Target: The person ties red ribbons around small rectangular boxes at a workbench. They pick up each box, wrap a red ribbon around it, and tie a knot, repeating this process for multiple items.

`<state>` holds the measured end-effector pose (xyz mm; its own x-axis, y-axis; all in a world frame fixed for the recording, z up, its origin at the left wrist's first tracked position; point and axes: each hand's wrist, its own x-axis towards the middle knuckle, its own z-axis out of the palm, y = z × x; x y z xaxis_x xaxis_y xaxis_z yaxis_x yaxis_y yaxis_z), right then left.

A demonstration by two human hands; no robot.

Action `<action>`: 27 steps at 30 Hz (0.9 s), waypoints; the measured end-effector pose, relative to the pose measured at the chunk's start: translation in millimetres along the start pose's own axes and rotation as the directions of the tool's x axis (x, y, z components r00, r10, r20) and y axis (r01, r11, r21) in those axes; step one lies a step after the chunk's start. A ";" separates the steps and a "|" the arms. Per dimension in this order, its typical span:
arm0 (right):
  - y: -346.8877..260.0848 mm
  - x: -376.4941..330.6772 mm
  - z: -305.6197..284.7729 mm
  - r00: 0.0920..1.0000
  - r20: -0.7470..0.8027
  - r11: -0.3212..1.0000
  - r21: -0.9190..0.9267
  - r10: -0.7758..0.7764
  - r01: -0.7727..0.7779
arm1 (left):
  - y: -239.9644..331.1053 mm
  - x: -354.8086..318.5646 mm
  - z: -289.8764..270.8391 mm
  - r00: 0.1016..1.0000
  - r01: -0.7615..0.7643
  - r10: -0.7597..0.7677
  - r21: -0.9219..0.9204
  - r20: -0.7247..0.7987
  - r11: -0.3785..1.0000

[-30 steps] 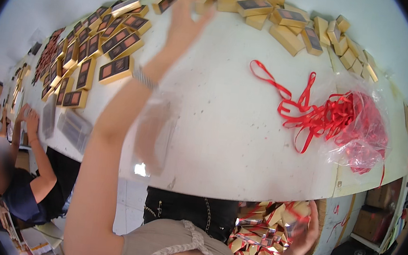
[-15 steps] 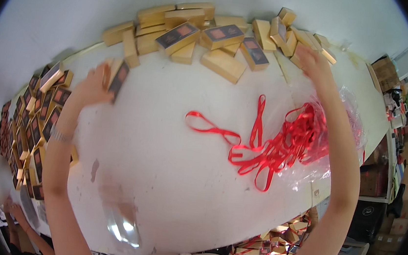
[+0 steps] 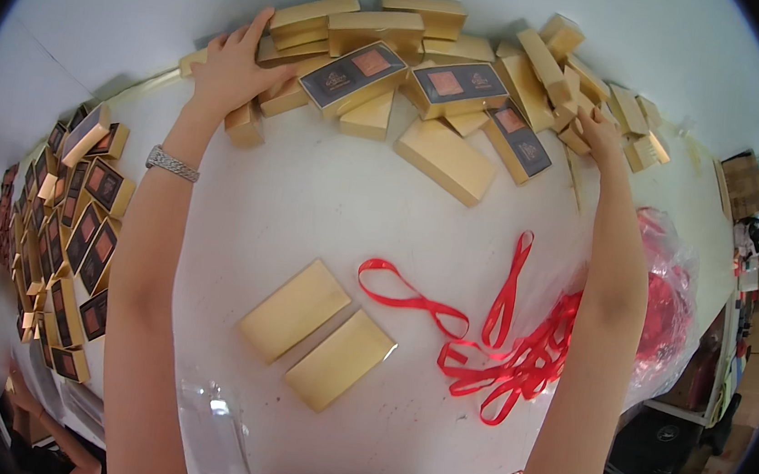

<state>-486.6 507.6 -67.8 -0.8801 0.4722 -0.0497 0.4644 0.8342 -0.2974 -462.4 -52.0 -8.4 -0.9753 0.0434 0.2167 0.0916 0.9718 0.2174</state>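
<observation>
My left hand (image 3: 235, 72) reaches over the left end of a heap of gold boxes, its fingers spread and its thumb beside a gold box (image 3: 285, 98). At the right part of the heap, the bent fingers of my right hand (image 3: 602, 138) close on a gold box (image 3: 574, 139), partly hidden by the hand. Two plain gold boxes (image 3: 297, 310) lie side by side on the white table (image 3: 309, 212). Some boxes in the heap show dark lids with an orange square, such as one box (image 3: 353, 79) between my hands.
Red ribbon loops (image 3: 514, 355) spill from a clear plastic bag (image 3: 665, 310) on the right. Many dark-topped gold boxes (image 3: 78, 235) crowd the left side. A clear plastic piece (image 3: 218, 441) lies near the front edge. Another person's arm (image 3: 59, 435) shows at lower left.
My left hand has moved up to the heap and no longer holds the dark-topped box. Two gold boxes now lie in mid-table. The view has shifted, and my right hand stays at the heap.
</observation>
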 end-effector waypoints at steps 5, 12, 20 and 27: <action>-12.9 -47.8 2.8 0.984 0.034 0.983 -0.036 -0.177 0.179 | -19.4 -63.4 -6.7 0.977 -0.112 0.167 -0.347 0.134 0.931; -120.8 -203.6 33.5 0.980 -0.010 0.964 0.175 -0.201 0.199 | -5.2 -175.0 -24.6 0.974 -0.130 0.188 -0.368 0.128 0.921; -141.5 -384.2 33.4 0.657 -0.313 0.718 -0.141 -0.686 0.682 | -0.1 -265.3 -59.2 0.910 -0.335 0.224 -0.302 -0.348 0.892; -135.2 -417.1 53.5 0.540 -0.314 0.623 -0.354 -0.781 0.697 | 45.7 -348.7 -99.8 0.944 -0.330 0.237 -0.593 -0.231 0.735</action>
<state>-187.7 182.6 -57.8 -0.8067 -0.3078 0.5044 -0.2890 0.9501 0.1177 -98.1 -45.9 20.9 -0.8519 0.2177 0.4763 0.5084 0.5621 0.6524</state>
